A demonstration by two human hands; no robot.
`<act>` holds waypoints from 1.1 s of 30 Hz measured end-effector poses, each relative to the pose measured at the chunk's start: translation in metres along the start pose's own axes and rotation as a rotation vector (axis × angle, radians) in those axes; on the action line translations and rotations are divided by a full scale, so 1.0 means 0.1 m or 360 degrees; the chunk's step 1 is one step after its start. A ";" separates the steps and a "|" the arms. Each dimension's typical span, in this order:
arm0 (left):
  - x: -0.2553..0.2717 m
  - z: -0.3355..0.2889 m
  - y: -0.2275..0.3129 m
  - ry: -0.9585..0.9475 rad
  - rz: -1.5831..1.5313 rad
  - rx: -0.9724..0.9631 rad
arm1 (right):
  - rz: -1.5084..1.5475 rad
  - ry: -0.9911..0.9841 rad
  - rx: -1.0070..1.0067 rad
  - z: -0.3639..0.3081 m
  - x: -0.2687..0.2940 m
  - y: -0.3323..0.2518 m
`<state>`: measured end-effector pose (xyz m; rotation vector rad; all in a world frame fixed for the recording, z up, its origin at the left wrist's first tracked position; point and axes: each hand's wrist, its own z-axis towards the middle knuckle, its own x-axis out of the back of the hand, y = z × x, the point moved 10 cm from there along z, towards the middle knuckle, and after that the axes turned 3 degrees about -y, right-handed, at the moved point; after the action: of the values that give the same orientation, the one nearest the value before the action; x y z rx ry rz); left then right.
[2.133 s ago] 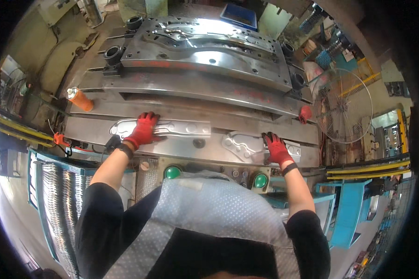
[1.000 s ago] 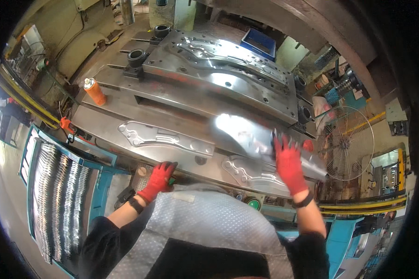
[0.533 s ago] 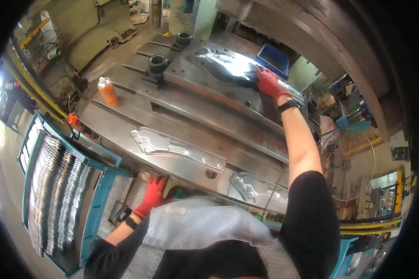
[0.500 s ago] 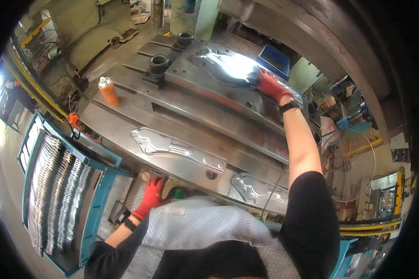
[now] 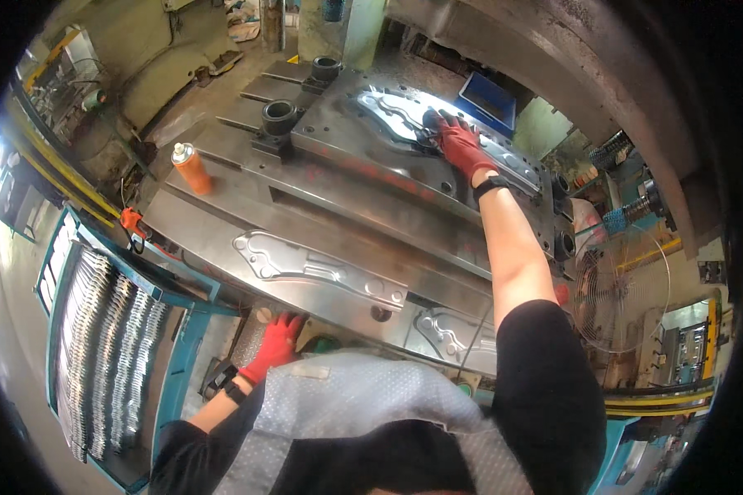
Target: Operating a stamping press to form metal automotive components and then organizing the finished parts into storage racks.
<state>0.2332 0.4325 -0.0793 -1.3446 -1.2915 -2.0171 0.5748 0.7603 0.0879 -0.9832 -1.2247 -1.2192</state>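
Observation:
My right hand (image 5: 461, 146), in a red glove with dark fingertips, rests over the middle of a shiny, shaped sheet-metal part (image 5: 392, 117) on the raised die block (image 5: 347, 153). Its fingers are spread over the part, covering some of it. Low on the left, my left hand (image 5: 278, 340), also red-gloved, has its fingers stretched out beside a green button (image 5: 322, 342) at the near edge of the press table. Whether it touches anything there I cannot tell. A similar metal part (image 5: 318, 271) lies on the table's near side, and another (image 5: 450, 334) lies to its right.
An orange spray can (image 5: 191, 169) stands on the table's left. Two guide bushings (image 5: 280, 117) rise at the die's left end. A blue rack (image 5: 177, 371) at lower left holds rows of stacked metal parts (image 5: 107, 355). A blue tray (image 5: 487, 103) sits behind the die; a wire-guarded fan (image 5: 615, 289) stands right.
My right hand has shifted left and slightly up over the metal part. The glare on the part has shrunk, and its outline now shows flat on the die. My left hand stays about where it was.

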 end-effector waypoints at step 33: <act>-2.66 -0.22 -0.73 -0.0366 0.0400 -0.0410 | 0.0515 -0.0694 -0.1029 -6.16 -2.38 0.18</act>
<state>0.2919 0.4078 -0.3486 -1.8036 -0.9137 -1.9443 0.6921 0.1890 -0.2219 -1.9248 -0.9378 -1.1919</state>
